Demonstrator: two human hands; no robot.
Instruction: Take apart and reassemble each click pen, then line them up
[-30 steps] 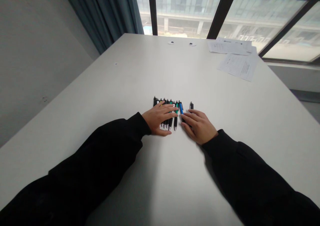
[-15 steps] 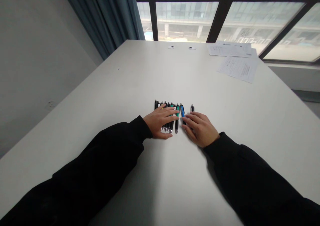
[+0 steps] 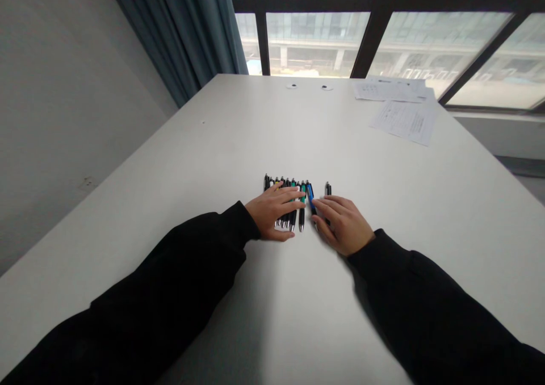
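Observation:
A row of slim pens [image 3: 302, 214], mostly black with green, yellow and white parts, lies side by side on the white table. My left hand [image 3: 276, 210] is spread flat over the row, fingers apart, hiding the middle of several pens. To the row's right, a blue and black pen [image 3: 310, 192] leans slightly, its top close to the last green pen. My right hand [image 3: 343, 221] rests beside it with fingers extended, the fingertips touching its right side. Another black pen [image 3: 327, 188] sticks out beyond the right hand, its lower part mostly covered.
The white table [image 3: 238, 141] stretches to the window. Printed papers [image 3: 404, 121] lie at its far right corner. Two small oval pieces with dark spots [image 3: 326, 88] sit near the far edge. A blue curtain [image 3: 191, 38] hangs at the far left, beside a grey wall.
The top of the blue pen has shifted slightly left toward the row, with my right fingertips against it. My left hand stays over the row. The view has tipped slightly upward.

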